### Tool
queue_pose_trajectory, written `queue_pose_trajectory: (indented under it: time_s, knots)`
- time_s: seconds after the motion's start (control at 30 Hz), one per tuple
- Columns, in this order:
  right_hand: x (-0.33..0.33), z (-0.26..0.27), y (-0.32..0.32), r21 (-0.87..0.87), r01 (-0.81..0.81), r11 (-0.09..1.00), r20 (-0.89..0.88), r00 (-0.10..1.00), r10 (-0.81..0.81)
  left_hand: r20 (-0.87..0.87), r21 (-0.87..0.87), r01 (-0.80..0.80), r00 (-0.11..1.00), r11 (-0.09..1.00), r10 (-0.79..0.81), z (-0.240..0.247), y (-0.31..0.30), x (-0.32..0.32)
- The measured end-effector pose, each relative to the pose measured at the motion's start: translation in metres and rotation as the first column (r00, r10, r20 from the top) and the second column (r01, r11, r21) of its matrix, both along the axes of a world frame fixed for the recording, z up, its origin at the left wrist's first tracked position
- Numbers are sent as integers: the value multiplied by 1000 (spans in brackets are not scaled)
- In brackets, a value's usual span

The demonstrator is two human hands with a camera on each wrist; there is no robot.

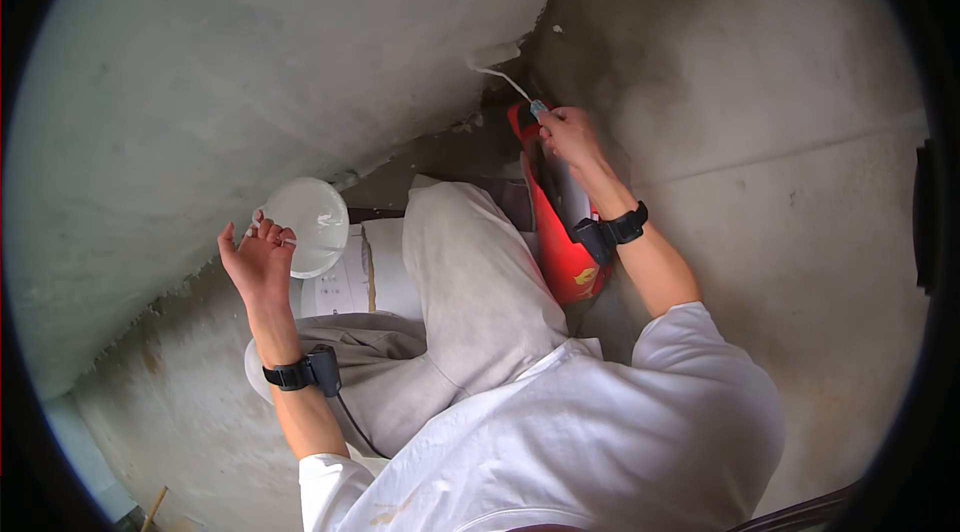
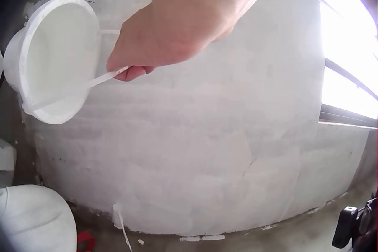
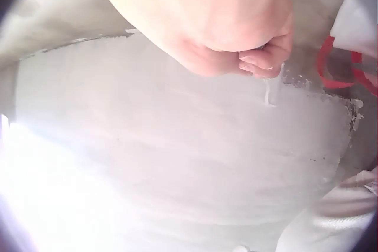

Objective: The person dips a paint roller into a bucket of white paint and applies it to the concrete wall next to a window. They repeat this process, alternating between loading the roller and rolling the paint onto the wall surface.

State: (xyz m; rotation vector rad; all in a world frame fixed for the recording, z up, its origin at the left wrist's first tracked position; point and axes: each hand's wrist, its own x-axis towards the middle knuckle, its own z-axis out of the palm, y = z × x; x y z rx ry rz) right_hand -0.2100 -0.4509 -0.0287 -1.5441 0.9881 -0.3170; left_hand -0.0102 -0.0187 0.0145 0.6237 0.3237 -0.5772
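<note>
My left hand (image 1: 262, 262) holds a white plastic bucket (image 1: 320, 229) by its bail handle (image 2: 106, 78), fingers curled round it. The bucket hangs tilted beside the wall, its pale inside showing in the left wrist view. My right hand (image 1: 572, 137) grips the bluish handle (image 1: 538, 109) of a slim painting tool (image 1: 507, 81). Its thin, white-coated shaft bends near the far end, which meets the wall's lower edge in the head view. The kind of head it has cannot be made out. In the right wrist view the right fingers (image 3: 266, 62) are curled, hiding most of the handle.
The wall (image 1: 300, 42) has a pale coating with a ragged lower edge above the concrete floor (image 1: 760, 232). A red bag (image 1: 562, 247) with strap handles stands below my right forearm. White printed packaging (image 1: 340, 277) lies by my bent legs. A bright window (image 2: 348, 45) is at the side.
</note>
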Motion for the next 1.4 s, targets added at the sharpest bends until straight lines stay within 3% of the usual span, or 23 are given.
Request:
queue_pose_trajectory:
  time_s: [0.2, 0.57, 0.67, 0.73, 0.77, 0.83, 0.97, 1.03, 1.13, 1.17, 1.23, 1.27, 1.33, 1.4]
  knots:
    - [4, 8, 1, -28, 1, 1000, 3, 1000, -1, 10, -15, 9, 1000, 1000, -8, 9, -5, 4]
    - [46, -80, -27, -95, -11, 995, -161, 987, -4, 44, 25, 1, 999, 1000, -2, 16, -8, 7]
    - [43, -83, -35, -60, -92, 994, -167, 983, 81, 55, 7, 25, 998, 1000, -25, 11, -1, 10]
    - [36, -69, -35, -114, -305, 945, -187, 941, 281, 44, -3, 27, 999, 1000, -27, 4, 2, 16]
    - [30, -48, -24, -174, -337, 925, -188, 934, 304, 38, -13, 51, 998, 999, -51, 1, 5, 19]
    - [17, -3, 4, -123, -408, 905, -218, 901, 376, 33, -14, 23, 999, 1000, -22, -2, 6, 21]
    - [6, 55, 72, -350, -659, 666, -277, 752, 598, 23, -8, 47, 999, 999, -46, 3, 9, 21]
    - [5, 64, 85, -318, -657, 684, -255, 754, 605, 32, 54, 40, 999, 998, -41, 6, 8, 17]
    - [18, 84, 129, -382, -745, 547, -233, 651, 723, 29, 106, 111, 993, 988, -114, 10, 4, 14]
    - [23, 84, 139, -376, -746, 550, -234, 651, 722, 31, 128, 127, 991, 984, -132, 13, 3, 12]
    - [34, 83, 157, -410, -805, 429, -272, 557, 785, 27, 149, 147, 988, 978, -152, 17, 1, 8]
    - [41, 81, 168, -401, -807, 434, -275, 558, 783, 47, 152, 190, 979, 970, -199, 18, 2, 5]
    - [62, 72, 189, -484, -837, 255, -400, 471, 786, 72, 156, 238, 965, 959, -251, 20, 1, 3]
    - [81, 50, 207, -494, -836, 240, -416, 470, 779, 106, 150, 267, 953, 952, -284, 23, 0, 1]
